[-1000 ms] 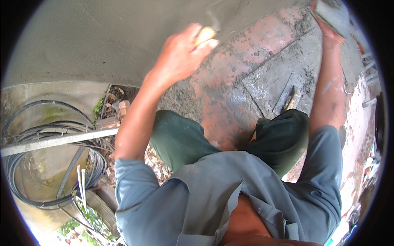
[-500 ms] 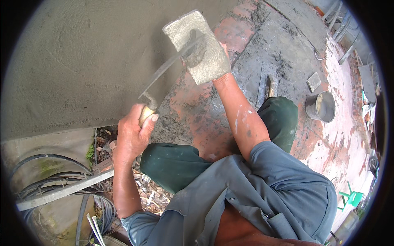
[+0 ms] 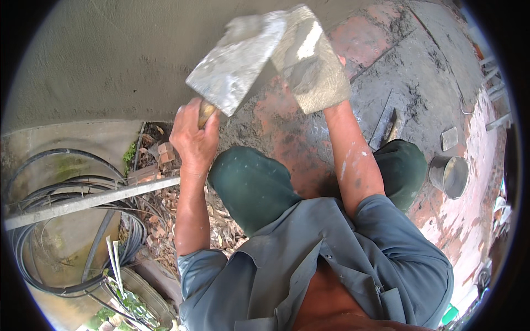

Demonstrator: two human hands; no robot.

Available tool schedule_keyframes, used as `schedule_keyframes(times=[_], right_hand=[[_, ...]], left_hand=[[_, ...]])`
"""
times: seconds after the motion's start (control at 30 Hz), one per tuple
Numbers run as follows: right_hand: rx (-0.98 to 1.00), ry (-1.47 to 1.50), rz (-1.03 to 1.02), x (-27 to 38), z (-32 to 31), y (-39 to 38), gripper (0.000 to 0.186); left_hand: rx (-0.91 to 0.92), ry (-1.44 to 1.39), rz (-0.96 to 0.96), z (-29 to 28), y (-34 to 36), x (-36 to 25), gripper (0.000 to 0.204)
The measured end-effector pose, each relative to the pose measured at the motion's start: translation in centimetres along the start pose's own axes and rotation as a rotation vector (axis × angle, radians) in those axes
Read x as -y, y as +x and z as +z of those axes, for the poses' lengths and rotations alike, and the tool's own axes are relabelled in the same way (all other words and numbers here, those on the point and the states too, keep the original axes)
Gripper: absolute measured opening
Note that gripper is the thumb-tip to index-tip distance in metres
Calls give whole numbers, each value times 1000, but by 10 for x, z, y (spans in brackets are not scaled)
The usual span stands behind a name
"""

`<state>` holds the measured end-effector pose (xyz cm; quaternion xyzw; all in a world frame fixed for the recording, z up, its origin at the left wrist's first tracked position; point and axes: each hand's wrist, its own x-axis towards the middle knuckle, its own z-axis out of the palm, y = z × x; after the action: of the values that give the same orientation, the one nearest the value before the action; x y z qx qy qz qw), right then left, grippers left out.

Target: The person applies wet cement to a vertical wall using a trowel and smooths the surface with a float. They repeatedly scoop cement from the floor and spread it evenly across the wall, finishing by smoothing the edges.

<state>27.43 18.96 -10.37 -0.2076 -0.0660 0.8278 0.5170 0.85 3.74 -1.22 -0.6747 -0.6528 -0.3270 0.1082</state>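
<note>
My left hand (image 3: 194, 135) is closed round the wooden handle of a plastering trowel (image 3: 229, 69). The broad metal blade is turned face up, with grey mortar (image 3: 247, 27) near its far edge. On the right, a pale rectangular mortar board (image 3: 331, 92) carries a smear of wet mortar (image 3: 307, 77). My right hand (image 3: 342, 60) supports it from beneath; the board hides most of that hand, and only a fingertip shows past its edge. The trowel's far right corner overlaps the board's left edge; whether they touch I cannot tell. Behind the trowel is a grey rendered wall (image 3: 105, 71).
On the mortar-smeared floor (image 3: 276, 127) at right lie a wooden-handled tool (image 3: 395, 128), a flat strip (image 3: 382, 118) and a small block (image 3: 449, 139), near a bucket (image 3: 436, 174). At left, coiled black cables (image 3: 27, 245), a pale bar (image 3: 94, 204) and rubble (image 3: 164, 153).
The trowel has turned from edge-on over the board to blade face up at its left. The board has moved right and away from me. The whole view has shifted too.
</note>
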Motion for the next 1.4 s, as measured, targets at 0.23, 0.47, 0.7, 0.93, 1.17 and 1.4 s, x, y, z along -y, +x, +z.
schedule_keyframes(times=[0.23, 0.47, 0.7, 0.93, 1.17, 1.4], right_hand=[[706, 292, 168, 20, -52, 30, 102], [380, 38, -43, 33, -61, 23, 71], [397, 51, -43, 35, -52, 21, 71], [508, 78, -10, 37, -64, 31, 80], [394, 33, -67, 38, -59, 26, 73], [462, 51, -48, 43, -72, 33, 98]], left_hand=[[150, 166, -303, -8, -104, 44, 39], [352, 250, -448, 16, -139, 65, 32], [555, 374, -394, 10, -100, 69, 43], [507, 386, -323, -45, -61, 60, 45], [442, -38, -572, -109, -21, 56, 42], [253, -177, -443, -170, 2, 49, 39]])
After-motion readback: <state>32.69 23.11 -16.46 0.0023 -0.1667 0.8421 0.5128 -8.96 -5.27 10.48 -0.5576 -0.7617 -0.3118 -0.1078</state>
